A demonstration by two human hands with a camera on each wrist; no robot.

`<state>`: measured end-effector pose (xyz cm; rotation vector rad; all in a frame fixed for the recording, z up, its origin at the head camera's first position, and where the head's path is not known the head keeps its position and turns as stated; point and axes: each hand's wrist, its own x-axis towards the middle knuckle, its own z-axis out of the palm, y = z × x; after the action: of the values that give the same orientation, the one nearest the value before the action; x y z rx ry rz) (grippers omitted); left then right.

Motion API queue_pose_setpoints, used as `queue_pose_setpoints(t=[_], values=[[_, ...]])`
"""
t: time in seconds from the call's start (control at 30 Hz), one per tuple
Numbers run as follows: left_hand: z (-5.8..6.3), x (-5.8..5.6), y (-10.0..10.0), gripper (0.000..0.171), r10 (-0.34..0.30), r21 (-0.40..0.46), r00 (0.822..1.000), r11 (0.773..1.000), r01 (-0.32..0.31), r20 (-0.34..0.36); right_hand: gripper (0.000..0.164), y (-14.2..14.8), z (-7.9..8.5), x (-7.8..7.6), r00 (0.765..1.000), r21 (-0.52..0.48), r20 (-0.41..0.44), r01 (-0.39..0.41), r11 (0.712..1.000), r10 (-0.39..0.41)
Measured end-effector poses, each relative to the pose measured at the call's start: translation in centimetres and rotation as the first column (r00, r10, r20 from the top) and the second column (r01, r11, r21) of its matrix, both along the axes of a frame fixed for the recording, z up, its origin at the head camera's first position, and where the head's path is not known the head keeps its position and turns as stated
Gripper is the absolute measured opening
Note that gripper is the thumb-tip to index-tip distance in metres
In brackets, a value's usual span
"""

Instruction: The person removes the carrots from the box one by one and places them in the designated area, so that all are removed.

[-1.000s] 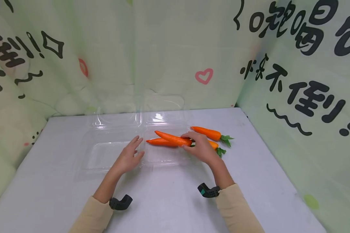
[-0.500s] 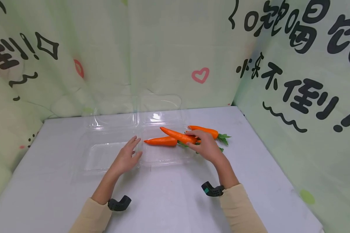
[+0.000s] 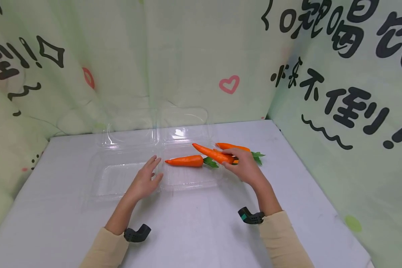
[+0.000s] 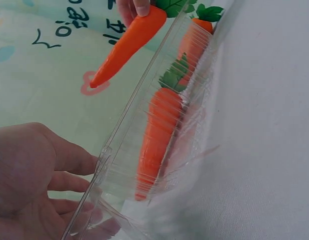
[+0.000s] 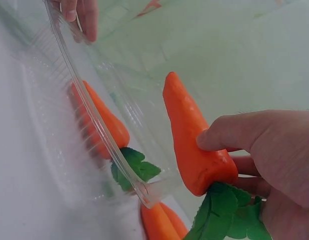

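My right hand (image 3: 242, 163) pinches a carrot (image 3: 209, 152) near its leafy end, tip pointing left and up, above the right part of a clear plastic box. Below it, a carrot with green leaves (image 3: 185, 161) lies inside the right clear box (image 3: 187, 182). Beside the inner edge of that box is my left hand (image 3: 149, 178), fingers extended and thumb apart. In the left wrist view, the left hand (image 4: 39, 180) reaches the clear rim, some fingertips showing through the plastic. Past the right hand lies another carrot (image 3: 236, 146), partly covered.
A second clear box (image 3: 112, 182) stands to the left, beside the first. Raised clear lids (image 3: 184, 126) stand at the back against the printed curtain (image 3: 187, 56). A white table (image 3: 194, 230) extends toward me.
My right hand has lifted the carrot and moved it to the right, away from the carrot in the box, whose leaves now show. The left hand has stayed nearly still.
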<state>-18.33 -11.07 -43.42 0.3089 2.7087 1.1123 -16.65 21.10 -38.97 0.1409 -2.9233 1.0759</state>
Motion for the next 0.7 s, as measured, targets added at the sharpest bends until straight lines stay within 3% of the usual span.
queue_pose_setpoints(t=[0.7], values=[[-0.1,-0.1,0.0,0.061,-0.002,0.003,1.0,1.0,0.002,-0.002,0.04,2.7,-0.4,0.7,0.999,-0.013,-0.019,0.025,1.0,-0.026]])
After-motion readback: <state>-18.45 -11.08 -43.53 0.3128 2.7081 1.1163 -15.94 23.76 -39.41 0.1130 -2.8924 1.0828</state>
